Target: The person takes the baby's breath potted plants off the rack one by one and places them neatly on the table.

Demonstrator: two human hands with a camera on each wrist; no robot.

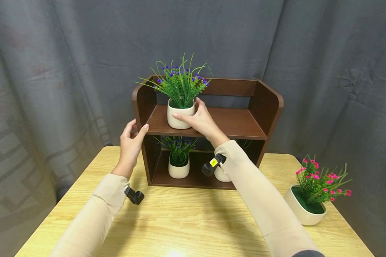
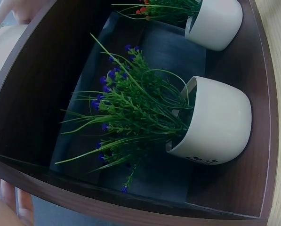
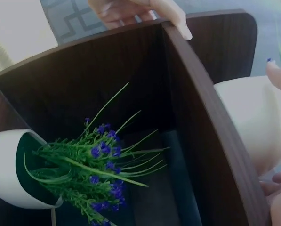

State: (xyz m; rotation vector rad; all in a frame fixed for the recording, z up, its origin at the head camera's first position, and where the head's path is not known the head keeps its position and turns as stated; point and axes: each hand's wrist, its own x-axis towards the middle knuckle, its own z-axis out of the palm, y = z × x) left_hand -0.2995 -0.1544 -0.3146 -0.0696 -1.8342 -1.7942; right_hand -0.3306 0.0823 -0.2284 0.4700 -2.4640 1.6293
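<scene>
- The left grip [image 1: 130, 142] has thumb and fingers astride the left panel of the brown shelf [image 1: 228, 121].
- On or just above the upper board, towards its left end, is the purple-flowered pot [image 1: 181, 98]: probably light, its smooth wall stiff, slippery, perhaps breakable; the foliage looks bendy, so hold the wall.
- The right grip [image 1: 206, 119] clasps that wall.
- The pink-flowered pot [image 1: 310, 201] stands on the bench [image 1: 180, 214].
</scene>
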